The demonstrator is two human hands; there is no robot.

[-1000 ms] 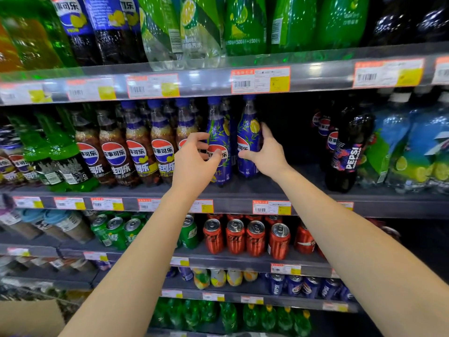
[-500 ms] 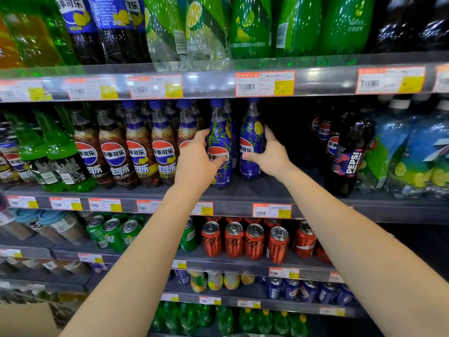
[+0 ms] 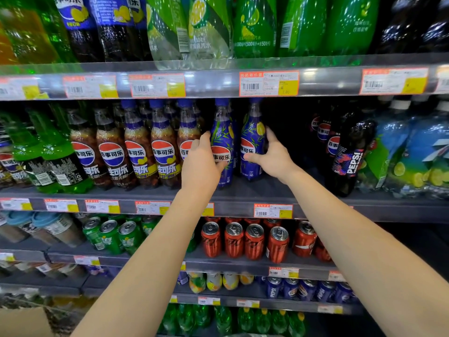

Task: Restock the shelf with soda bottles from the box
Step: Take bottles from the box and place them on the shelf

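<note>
While both on shelf (image 3: 243, 188) | L hand (image 3: 202, 164) grips blue bottle (image 3: 222, 142) | R hand (image 3: 272, 158) grips 2nd blue bottle (image 3: 251, 139)

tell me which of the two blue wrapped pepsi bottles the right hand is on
The right hand is on the right blue bottle, next to the dark empty gap on the shelf. The left blue bottle is under the left hand.

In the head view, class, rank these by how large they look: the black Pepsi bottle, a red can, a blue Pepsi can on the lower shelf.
1. Black Pepsi bottle
2. Red can
3. Blue Pepsi can, though it sits lower and partly hidden behind the shelf edge, so its rank below the red can is unsure.
</note>
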